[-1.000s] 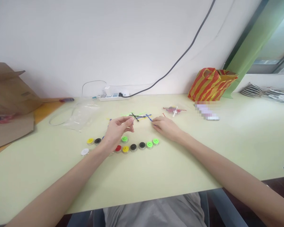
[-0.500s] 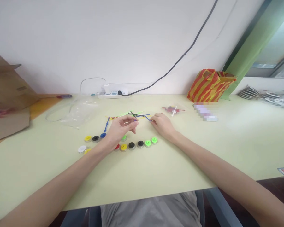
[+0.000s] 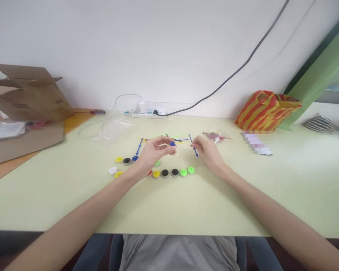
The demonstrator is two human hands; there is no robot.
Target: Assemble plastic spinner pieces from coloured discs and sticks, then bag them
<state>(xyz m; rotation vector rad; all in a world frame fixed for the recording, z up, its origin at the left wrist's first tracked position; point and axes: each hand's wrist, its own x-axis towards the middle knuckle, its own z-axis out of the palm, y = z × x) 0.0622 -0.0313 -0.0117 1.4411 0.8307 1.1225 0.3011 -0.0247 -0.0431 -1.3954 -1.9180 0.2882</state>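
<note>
My left hand (image 3: 152, 153) is closed, pinching a small round blue piece (image 3: 172, 143) between thumb and fingertips above the table. To its right, my right hand (image 3: 210, 155) grips a thin blue plastic stick (image 3: 190, 139) with arrow-like ends, held at a slant apart from the blue piece. Behind my left hand lies a loose pile of coloured sticks (image 3: 183, 140), partly hidden. Another blue stick (image 3: 139, 146) rests left of that pile. Round discs in clear cases, such as a black disc (image 3: 165, 173) and a green disc (image 3: 191, 170), lie in rows nearer me; my left forearm covers some.
A clear bag with red sticks (image 3: 217, 136) lies right of my hands. Further right stands a striped red-and-yellow bag (image 3: 267, 111). A power strip (image 3: 148, 114) sits by the wall, near a crumpled clear bag (image 3: 113, 130). At left is an open cardboard box (image 3: 39, 99).
My right hand has drawn a blue stick away from the pile and tilted it. The left hand still pinches the blue piece, now more visible. The whole view has shifted.
</note>
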